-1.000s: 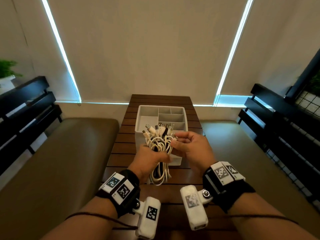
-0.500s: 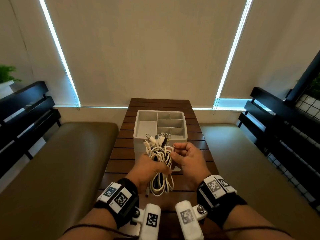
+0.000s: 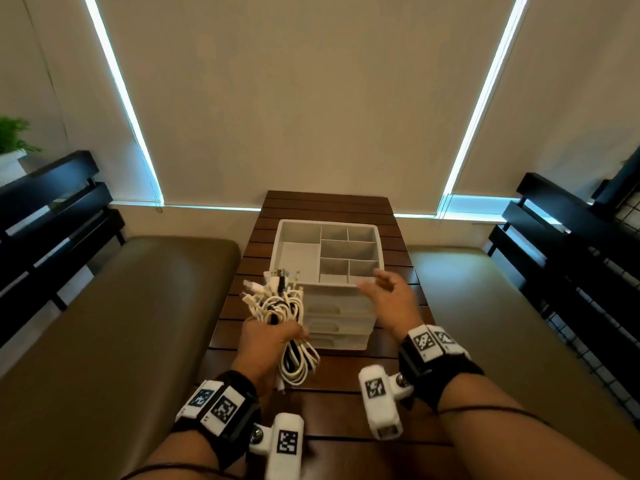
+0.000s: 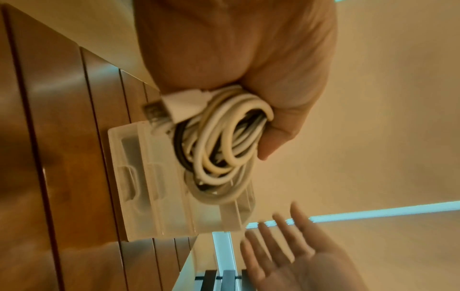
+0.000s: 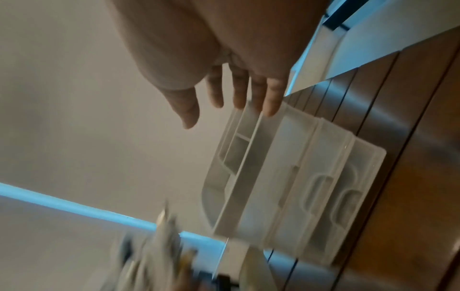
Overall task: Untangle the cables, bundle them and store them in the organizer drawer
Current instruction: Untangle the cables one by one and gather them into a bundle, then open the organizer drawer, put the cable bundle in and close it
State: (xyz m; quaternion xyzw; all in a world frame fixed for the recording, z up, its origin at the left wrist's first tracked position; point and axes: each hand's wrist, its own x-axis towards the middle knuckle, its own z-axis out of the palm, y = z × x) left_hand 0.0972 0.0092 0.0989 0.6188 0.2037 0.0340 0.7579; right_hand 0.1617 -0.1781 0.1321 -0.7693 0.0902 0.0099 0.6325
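Cables (image 3: 277, 306) sit bunched in your left hand (image 3: 266, 344); grip is closed round the middle of the bundle, mostly white w/ at least one black strand; connector ends fan out above the fist, loops hang below it over the desk (image 3: 325, 393); left wrist view shows the same coil (image 4: 224, 145) tucked under curled fingers (image 4: 273, 141), one white plug sticking out toward the desk slats.

Your right hand (image 3: 388, 299) has nothing in it; fingers are spread & fairly straight, grip wide open, held just in front of the organizer's near top edge, right of the bundle; right wrist view has the fingertips (image 5: 271, 104) at the rim of the top tray, but too blurred to say if they're touching it.

Organizer (image 3: 327, 271) is a white plastic unit standing on the desk, centre of the slatted top; open tray on top split into compartments, one large on the left, smaller ones on the right; drawers (image 3: 337, 323) stacked below w/ recessed handles, all look pushed in; bundle hangs just beside the unit's front left corner, overlapping it in head view; can't tell if it touches.

Padded benches (image 3: 138, 306) run either side of the desk; blinds (image 3: 311, 98) behind w/ light strips at the edges; plant (image 3: 14, 136) far left.
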